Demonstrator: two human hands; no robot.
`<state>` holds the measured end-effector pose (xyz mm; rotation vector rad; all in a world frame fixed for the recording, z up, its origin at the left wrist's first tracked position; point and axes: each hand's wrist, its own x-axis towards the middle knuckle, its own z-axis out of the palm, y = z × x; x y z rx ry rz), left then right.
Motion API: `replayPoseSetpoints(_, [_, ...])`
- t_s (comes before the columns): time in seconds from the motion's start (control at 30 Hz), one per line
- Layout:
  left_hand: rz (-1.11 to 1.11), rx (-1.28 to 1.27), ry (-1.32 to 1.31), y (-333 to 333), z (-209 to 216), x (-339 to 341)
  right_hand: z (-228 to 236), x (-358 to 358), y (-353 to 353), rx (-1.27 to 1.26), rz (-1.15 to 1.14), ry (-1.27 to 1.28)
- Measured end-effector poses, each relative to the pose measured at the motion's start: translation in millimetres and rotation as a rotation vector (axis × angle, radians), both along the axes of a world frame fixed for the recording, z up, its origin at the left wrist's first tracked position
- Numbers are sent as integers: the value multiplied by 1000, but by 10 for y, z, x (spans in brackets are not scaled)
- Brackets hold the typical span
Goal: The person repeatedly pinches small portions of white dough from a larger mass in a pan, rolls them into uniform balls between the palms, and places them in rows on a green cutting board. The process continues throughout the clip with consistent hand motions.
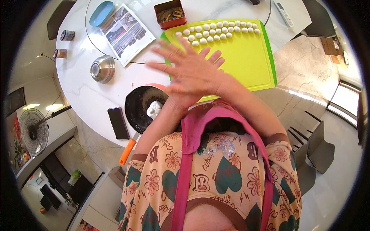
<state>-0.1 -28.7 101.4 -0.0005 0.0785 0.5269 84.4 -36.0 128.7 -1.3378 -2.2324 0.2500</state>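
My right hand [194, 75] lies crosswise over my left hand [214, 57], palm toward palm, above the near left part of a yellow cutting board [246, 57] with green edges. The right fingers stretch out and apart to the left. Beneath them, the left fingers are extended, pointing up and right. Anything between the palms is hidden. Rows of small white dough balls [210, 39] line the board's far side. By my left forearm, a dark-lined pan [134, 102] with an orange handle holds a white lump of dough [154, 109].
Left of the pan lies a black phone [118, 123]. An upturned metal bowl [102, 69], a printed magazine [127, 36], a blue tray [101, 14] and two small jars [67, 35] are farther left. A red tin [169, 14] stands behind the board, a white remote [284, 14] far right.
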Motion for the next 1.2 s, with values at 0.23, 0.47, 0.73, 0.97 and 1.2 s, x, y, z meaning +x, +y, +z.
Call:
replayPoseSetpoints(0.23, [-71,-46,62,-56,126,-47,397,494,167,105,-51,181])
replayPoseSetpoints(0.47, [5,156,209,-181,-2,71,154,-43,-213,-15,183,-45])
replayPoseSetpoints(0.73, [50,107,221,-54,-11,73,64,33,-188,21,87,-2])
replayPoseSetpoints(0.97, [22,197,235,-92,-2,41,-70,114,26,22,-116,-49])
replayPoseSetpoints(1.2, [11,98,171,-152,-85,28,26,-81,-2,4,84,12])
